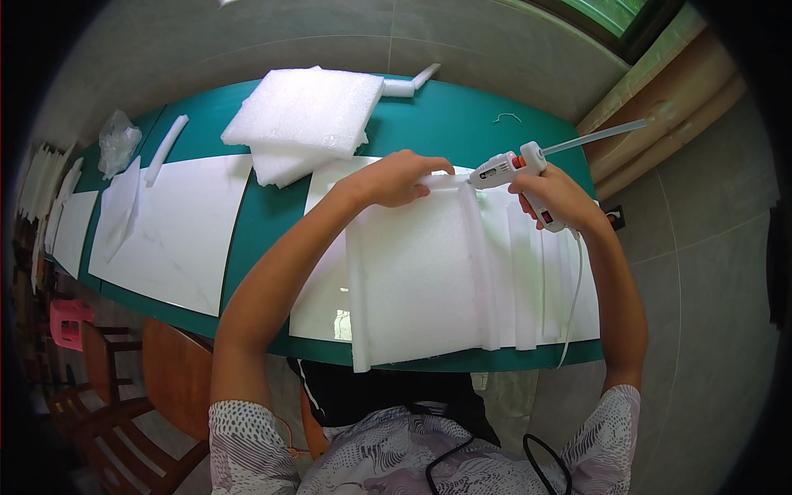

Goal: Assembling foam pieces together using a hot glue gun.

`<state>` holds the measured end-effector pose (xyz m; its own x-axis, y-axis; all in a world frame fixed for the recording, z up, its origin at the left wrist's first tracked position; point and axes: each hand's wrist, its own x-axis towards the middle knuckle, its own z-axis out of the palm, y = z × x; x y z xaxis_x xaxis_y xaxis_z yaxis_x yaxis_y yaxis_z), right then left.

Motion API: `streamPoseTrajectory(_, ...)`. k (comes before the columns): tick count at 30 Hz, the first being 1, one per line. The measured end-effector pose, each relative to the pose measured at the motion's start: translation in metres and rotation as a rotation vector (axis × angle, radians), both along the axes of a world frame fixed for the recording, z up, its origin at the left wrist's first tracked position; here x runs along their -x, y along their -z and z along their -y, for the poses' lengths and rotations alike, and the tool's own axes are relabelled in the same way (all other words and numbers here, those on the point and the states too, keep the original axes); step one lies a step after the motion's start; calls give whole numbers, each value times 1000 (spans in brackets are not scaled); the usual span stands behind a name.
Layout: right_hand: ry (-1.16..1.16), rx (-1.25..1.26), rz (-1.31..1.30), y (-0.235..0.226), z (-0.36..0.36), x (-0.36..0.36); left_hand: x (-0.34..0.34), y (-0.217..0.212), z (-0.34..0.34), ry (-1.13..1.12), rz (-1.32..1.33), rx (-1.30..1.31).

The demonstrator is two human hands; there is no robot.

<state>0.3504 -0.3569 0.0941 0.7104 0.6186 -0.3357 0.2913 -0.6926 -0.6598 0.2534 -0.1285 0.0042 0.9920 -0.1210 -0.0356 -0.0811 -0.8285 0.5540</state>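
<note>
Left hand [398,177] flat on the far edge of a white foam sheet [412,272], fingers [437,169] pressed together over the top of a foam strip [478,264], probably to pin it in place for gluing. Right hand [554,198] wrapped tight around the handle of a glue gun [510,167], fingers closed on the grip, nozzle aimed left and touching the strip's upper end just beside the left fingertips. Glue stick [594,136] jutting from the gun's back toward the upper right; cord [573,289] trailing down across the sheet. Both forearms stretched forward from the lower edge, elbows bent, wrists angled inward. Sheet lying on the green surface [445,115], near edge overhanging. Stack of foam pads [301,115] farther off, well apart.
</note>
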Motion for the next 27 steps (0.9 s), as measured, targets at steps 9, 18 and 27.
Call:
streamPoseTrajectory(9,32,-73,10,-5,1,-2,-2,3,-6,-7,-5,-7)
streamPoseTrajectory(18,37,-42,3,0,-5,-1,-4,7,-10,-11,-9,-3)
streamPoseTrajectory(27,22,-54,-13,3,-4,-6,-2,4,-9,-10,-7,9)
